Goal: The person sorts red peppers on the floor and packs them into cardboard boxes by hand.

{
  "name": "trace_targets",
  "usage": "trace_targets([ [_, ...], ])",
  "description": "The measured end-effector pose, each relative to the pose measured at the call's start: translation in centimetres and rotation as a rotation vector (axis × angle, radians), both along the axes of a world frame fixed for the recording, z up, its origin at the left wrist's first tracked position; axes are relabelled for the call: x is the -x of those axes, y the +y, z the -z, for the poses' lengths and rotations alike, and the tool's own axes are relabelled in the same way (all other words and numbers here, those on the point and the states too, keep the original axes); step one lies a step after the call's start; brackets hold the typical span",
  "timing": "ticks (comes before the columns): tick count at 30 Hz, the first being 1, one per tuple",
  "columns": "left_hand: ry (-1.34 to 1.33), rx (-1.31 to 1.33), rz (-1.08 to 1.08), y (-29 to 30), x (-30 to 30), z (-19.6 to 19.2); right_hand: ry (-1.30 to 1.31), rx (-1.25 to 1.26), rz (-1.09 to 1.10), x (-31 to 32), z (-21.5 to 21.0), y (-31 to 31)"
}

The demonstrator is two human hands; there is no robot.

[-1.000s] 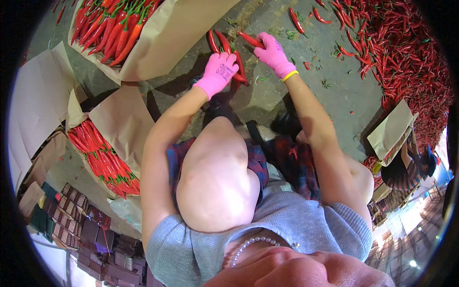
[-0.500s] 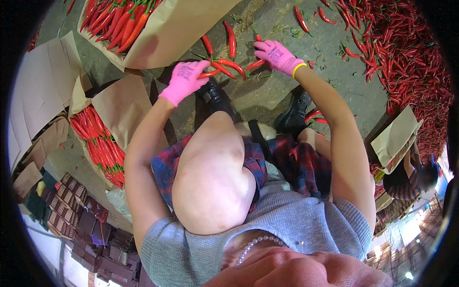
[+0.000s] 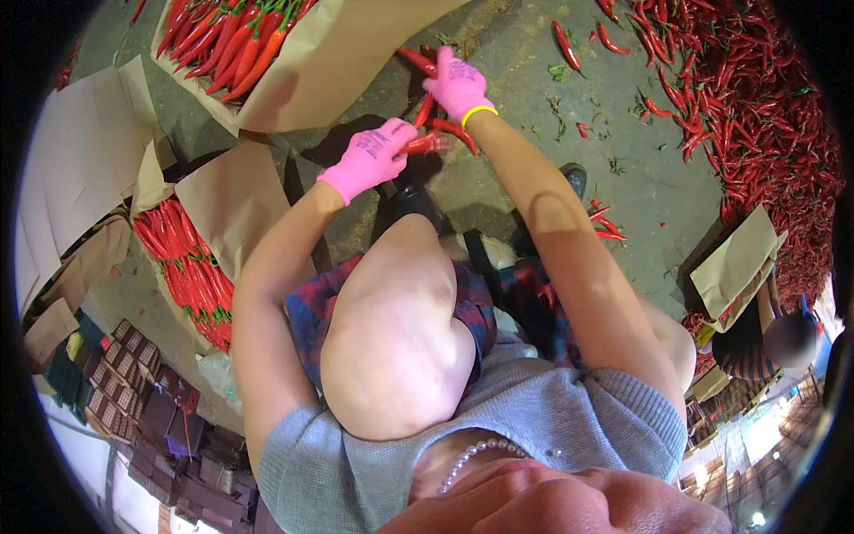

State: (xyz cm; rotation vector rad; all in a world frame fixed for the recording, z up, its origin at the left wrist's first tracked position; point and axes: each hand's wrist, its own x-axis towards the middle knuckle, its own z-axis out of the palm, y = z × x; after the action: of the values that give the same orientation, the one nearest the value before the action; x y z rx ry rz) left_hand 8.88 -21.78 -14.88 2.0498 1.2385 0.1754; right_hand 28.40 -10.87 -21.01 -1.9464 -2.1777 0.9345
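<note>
My left hand, in a pink glove, is closed around red chili peppers whose ends stick out to the right, slightly blurred. Farther out and to the right is my right hand, also gloved in pink. Its fingers are bent down on a red chili pepper, partly hidden beneath them. Just beyond those fingertips lies another chili. One more chili slants across the floor between the hands.
A brown paper-lined container of chilies stands far left, and another filled paper-lined container is nearer. A big chili heap spreads along the right. Loose chilies and stem scraps dot the concrete floor. A person is at far right.
My right hand has swept left and away from me, close to the left hand. My left hand has shifted slightly right and nearer. Chilies between them have been gathered and rearranged.
</note>
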Motion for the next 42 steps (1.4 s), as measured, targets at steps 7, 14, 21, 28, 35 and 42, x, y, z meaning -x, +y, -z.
trace_targets([
  [7, -0.677, 0.71, -0.929, -1.3, 7.7, 3.8, 0.043, 0.164, 0.023, -0.5, -1.1, 1.1],
  [14, 0.465, 0.104, -0.31, 1.1, 8.0, 0.9, 0.141, 0.189, 0.056, -1.2, -2.3, -0.6],
  [21, 0.137, -0.012, -0.554, 2.5, 5.5, 2.0, 1.046, 0.703, 0.89, 1.2, -1.9, -12.4],
  [28, -0.197, 0.428, -0.636, 4.8, 1.5, 2.9, 0.615, 0.484, 0.419, -1.8, -2.5, -12.4],
  [35, -1.198, 0.833, -0.966, 1.6, -4.5, 1.5, 1.11, 0.154, 0.506, -0.3, -4.3, -9.8],
  [42, -1.331, 0.724, -1.138, 2.5, -3.1, -1.4, 1.266, 0.384, 0.398, 1.1, -6.8, -5.4],
])
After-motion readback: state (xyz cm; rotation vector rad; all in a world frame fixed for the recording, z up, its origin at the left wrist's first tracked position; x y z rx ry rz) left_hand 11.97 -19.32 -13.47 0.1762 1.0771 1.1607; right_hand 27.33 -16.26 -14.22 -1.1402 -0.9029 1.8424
